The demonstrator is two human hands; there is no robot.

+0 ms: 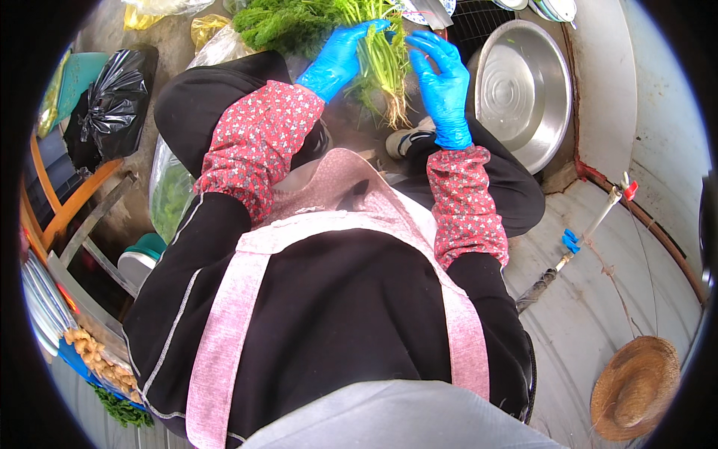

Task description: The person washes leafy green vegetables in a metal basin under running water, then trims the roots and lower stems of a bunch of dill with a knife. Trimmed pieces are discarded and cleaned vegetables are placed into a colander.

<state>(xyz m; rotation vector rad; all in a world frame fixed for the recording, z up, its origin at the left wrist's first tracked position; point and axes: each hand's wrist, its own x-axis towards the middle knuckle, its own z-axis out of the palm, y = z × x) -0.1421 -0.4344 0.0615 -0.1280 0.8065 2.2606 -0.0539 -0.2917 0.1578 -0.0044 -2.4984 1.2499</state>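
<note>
A bunch of feathery green herbs, probably dill (381,62), has pale stems and stringy roots hanging at its near end. My left hand (339,59), in a blue glove, grips the stems from the left. To the right of the stems, my right hand (443,78) wears a matching glove; its fingers are bent and apart, with nothing clearly held. A larger heap of the same greens (280,25) lies beyond my left hand. Just past my right hand, a broad knife blade (437,14) rests by a blue-and-white plate (418,14), partly cut off by the frame.
On the right stands a metal basin (524,101) of water, beside a black grate (477,25). Clear plastic bags (221,47) and a tied black bag (115,101) lie leftward. A tap pipe (600,213) and straw hat (634,387) are at the right wall.
</note>
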